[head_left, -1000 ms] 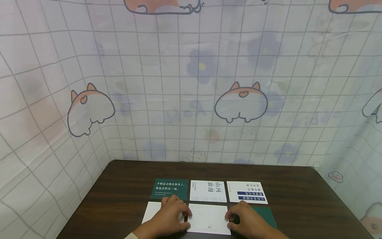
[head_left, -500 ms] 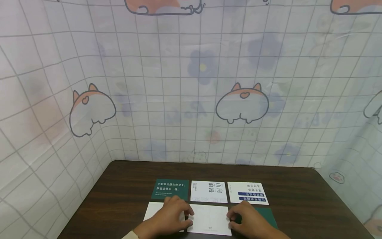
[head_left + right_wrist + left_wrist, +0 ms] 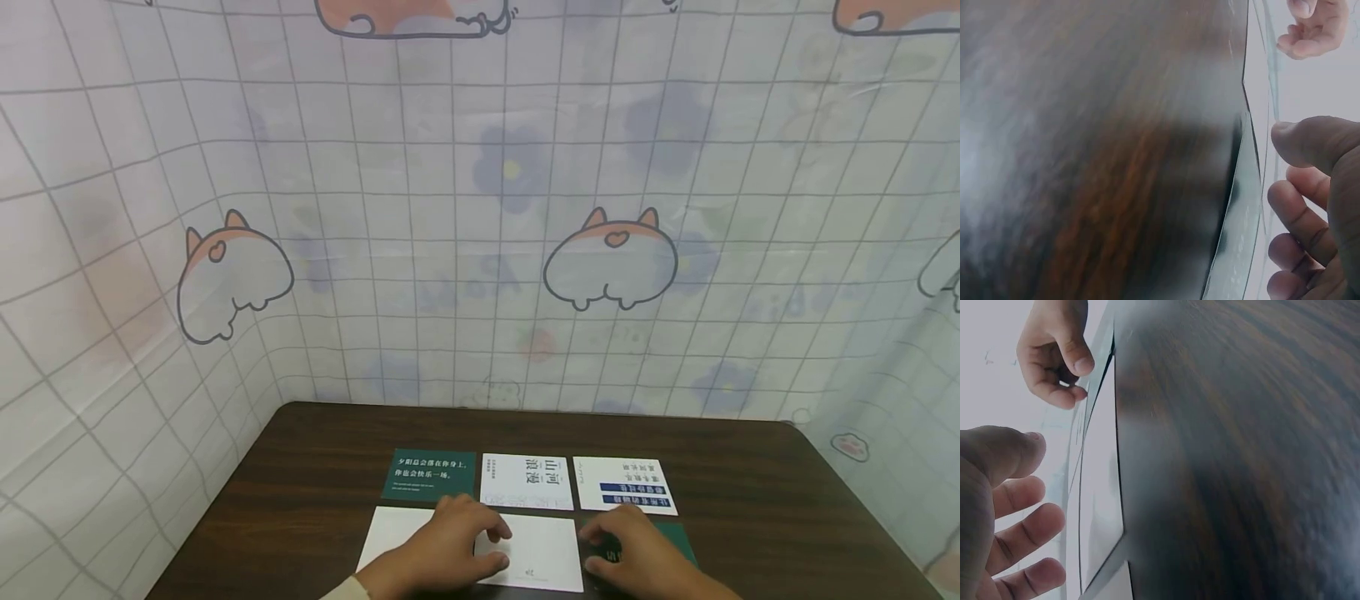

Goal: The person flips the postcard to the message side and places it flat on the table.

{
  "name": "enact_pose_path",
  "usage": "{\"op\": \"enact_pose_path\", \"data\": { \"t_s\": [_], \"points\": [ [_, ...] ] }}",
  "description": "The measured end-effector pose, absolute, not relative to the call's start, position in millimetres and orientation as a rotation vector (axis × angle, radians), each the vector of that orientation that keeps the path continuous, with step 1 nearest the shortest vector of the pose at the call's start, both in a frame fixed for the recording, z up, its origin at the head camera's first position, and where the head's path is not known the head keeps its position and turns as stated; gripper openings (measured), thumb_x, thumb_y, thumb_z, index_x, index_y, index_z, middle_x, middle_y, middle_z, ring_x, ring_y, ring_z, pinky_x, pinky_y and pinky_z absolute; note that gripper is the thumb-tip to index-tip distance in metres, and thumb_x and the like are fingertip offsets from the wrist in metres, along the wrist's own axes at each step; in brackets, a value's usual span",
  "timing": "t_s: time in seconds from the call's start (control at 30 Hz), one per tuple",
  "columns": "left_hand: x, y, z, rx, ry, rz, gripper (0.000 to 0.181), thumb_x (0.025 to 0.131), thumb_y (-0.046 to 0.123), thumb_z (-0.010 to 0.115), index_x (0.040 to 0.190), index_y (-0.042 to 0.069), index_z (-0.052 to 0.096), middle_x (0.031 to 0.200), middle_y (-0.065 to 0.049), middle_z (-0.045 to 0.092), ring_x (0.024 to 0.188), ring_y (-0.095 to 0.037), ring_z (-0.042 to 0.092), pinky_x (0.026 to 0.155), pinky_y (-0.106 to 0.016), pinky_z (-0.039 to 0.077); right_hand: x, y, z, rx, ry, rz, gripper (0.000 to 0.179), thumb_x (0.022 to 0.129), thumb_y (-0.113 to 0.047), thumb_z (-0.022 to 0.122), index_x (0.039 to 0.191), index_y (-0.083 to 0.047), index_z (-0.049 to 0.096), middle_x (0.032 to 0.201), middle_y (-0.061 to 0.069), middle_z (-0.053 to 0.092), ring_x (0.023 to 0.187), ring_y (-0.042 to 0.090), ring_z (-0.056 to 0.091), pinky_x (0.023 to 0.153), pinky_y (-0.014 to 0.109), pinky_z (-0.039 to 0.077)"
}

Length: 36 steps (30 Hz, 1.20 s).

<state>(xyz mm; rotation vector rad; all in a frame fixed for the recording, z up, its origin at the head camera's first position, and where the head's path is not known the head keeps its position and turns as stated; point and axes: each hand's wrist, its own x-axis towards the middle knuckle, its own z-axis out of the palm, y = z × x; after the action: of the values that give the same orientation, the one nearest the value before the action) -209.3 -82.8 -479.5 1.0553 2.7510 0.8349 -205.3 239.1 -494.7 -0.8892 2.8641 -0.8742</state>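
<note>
The white rectangular card (image 3: pixel 543 552) lay flat on the dark brown wooden surface (image 3: pixel 780 525), its left part below the left hand (image 3: pixel 450 546), its right edge just beside the right hand (image 3: pixel 637 552). Both hands had thumb and fingers apart.

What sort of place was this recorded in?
Probably a small, screened-off indoor recording corner: white grid-patterned, cartoon-printed sheeting surrounds the back and sides of a dark brown wood-grain table, where rectangular green and white cards lie flat in two rows.
</note>
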Motion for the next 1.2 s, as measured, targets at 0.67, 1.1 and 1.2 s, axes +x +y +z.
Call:
{"op": "enact_pose_path", "data": {
  "t_s": [0.67,1.1,1.2],
  "points": [
    [-209.5,-52.3,-481.6,1.096,2.748,0.753,0.029,0.091,0.039,0.076,0.116,0.025,0.073,0.103,0.023,0.064,0.099,0.000,0.048,0.086,-0.036,0.036,-205.3,259.1,-492.0,-0.732,2.804,-0.855,0.034,0.086,-0.040,0.082,0.111,-0.019,0.071,0.106,-0.015,0.064,0.104,0.017,0.054,0.090,0.045,0.051],
    [-208.3,-36.7,-481.8,1.099,2.765,0.734,0.030,0.090,0.040,0.076,0.116,0.025,0.073,0.103,0.024,0.064,0.099,0.001,0.046,0.082,-0.032,0.034,-206.1,270.1,-491.8,-0.617,2.786,-0.862,0.037,0.083,-0.039,0.086,0.110,-0.018,0.072,0.106,-0.009,0.063,0.103,0.021,0.052,0.093,0.053,0.048],
    [-208.4,-32.4,-481.6,1.087,2.773,0.721,0.030,0.090,0.040,0.075,0.117,0.026,0.074,0.103,0.024,0.064,0.100,0.000,0.047,0.085,-0.033,0.035,-206.9,273.8,-492.0,-0.623,2.794,-0.850,0.037,0.082,-0.039,0.086,0.110,-0.019,0.072,0.107,-0.010,0.063,0.103,0.021,0.052,0.093,0.053,0.047]
  ]
}}
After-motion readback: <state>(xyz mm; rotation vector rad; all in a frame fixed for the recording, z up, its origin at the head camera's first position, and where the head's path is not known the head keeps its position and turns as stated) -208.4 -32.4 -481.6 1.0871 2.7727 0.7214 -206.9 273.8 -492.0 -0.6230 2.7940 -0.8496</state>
